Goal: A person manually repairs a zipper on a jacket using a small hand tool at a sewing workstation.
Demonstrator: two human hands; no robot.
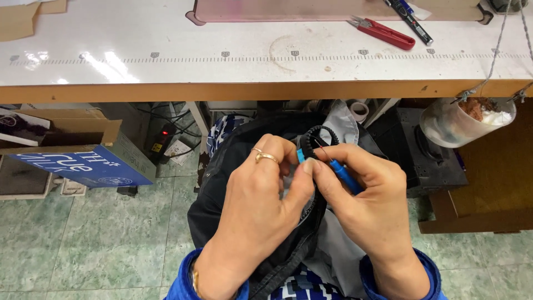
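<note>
My left hand point(252, 208), with a gold ring on one finger, pinches a black garment point(233, 161) with a zipper point(317, 133) that lies across my lap. My right hand point(369, 200) grips a thin blue-handled seam ripper point(343, 173), its dark metal tip pointing at the curled black zipper tape near my left fingertips. Both hands meet over the zipper end, fingers closed. A grey lining point(340, 125) shows behind the black fabric. My sleeves are blue.
A white worktable point(166, 61) with a printed ruler strip and wooden edge runs across the top. Red thread snips point(383, 31) and a black marker point(412, 22) lie on it. A hanging plastic cup point(466, 119) is at right, a blue cardboard box point(83, 164) at left, green floor tiles below.
</note>
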